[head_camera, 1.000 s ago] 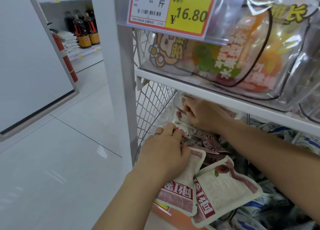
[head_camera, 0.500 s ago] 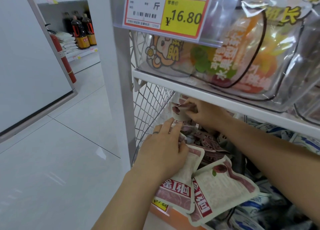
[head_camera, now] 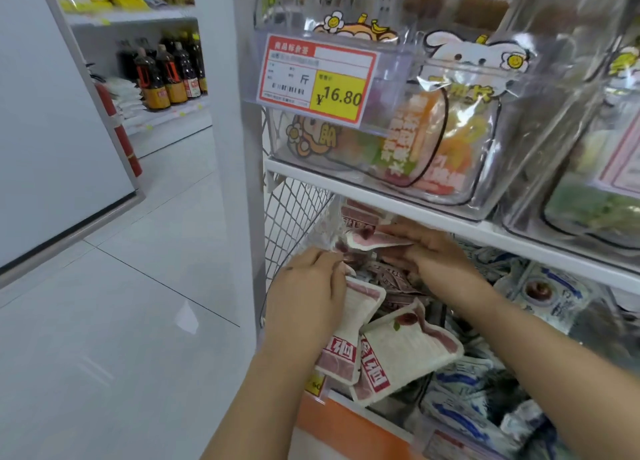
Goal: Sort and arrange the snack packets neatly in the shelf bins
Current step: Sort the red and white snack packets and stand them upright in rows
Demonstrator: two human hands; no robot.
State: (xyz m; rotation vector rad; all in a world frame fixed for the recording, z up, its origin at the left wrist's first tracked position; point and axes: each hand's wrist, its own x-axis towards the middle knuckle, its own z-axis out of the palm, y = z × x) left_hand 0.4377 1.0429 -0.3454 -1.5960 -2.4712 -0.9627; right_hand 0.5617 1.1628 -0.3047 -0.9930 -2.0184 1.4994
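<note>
White and pink snack packets [head_camera: 408, 352] with red labels lie heaped in the lower shelf bin, at its left end beside a wire mesh side panel [head_camera: 294, 217]. My left hand [head_camera: 308, 303] rests on top of one packet [head_camera: 360, 307] at the front, its fingers curled over the packet's upper edge. My right hand [head_camera: 429, 255] reaches under the upper shelf and holds a single packet [head_camera: 374, 239] lifted above the heap, pinched between thumb and fingers. Small dark red packets [head_camera: 394, 283] lie between my two hands.
The white shelf board [head_camera: 433, 213] hangs low over my right hand. Clear bins [head_camera: 398, 137] of colourful snacks with a 16.80 price tag [head_camera: 318, 78] stand above. Blue and white packets [head_camera: 540, 296] fill the bin to the right. An orange front rail [head_camera: 339, 428] edges the bin. An aisle floor [head_camera: 121, 303] lies left.
My right hand has lifted one packet off the heap and holds it higher near the mesh. My left hand stays on the front packet. The camera has tilted up.
</note>
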